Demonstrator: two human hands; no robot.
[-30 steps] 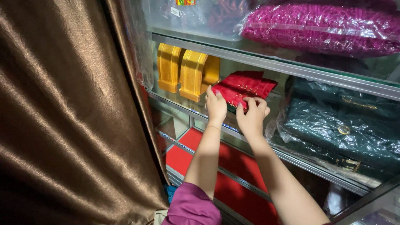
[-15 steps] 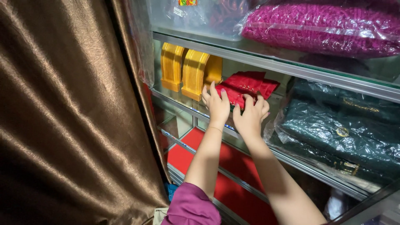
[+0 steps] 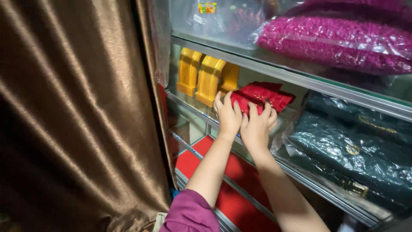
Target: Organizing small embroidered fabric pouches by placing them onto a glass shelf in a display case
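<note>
**Head view: two hands on red boxes in a glass cabinet**

Head view looks down into a cabinet with glass shelves (image 3: pixel 296 77) framed in metal. On the middle shelf, near its front edge, lies a small heap of red boxes (image 3: pixel 262 96). The left hand (image 3: pixel 228 115) rests flat on the left end of the heap, fingers spread and extended, not clamped on anything. The right hand (image 3: pixel 256 124) lies just beside it, touching it, fingers likewise stretched onto the boxes; whether any finger hooks under a box cannot be told. Both forearms reach up from the bottom edge, and a purple sleeve (image 3: pixel 191 212) covers the left upper arm.

At the left end of the same shelf stand two yellow arched stands (image 3: pixel 206 77), upright, one behind the other, just beside the boxes. At the right end lie dark green bags (image 3: pixel 356 150) wrapped in clear plastic, near the right hand but apart from it. The top shelf carries a magenta bag (image 3: pixel 339 41) in plastic, and behind it clear packets too blurred to make out. The lower shelf is lined with red pads (image 3: pixel 231 189), partly hidden by the arms.

The hands cover the near side of the boxes, so their count cannot be told. The green bags are cut off at the right edge. A brown satin curtain (image 3: pixel 77 120) fills the left half and hides the cabinet's left side.
</note>
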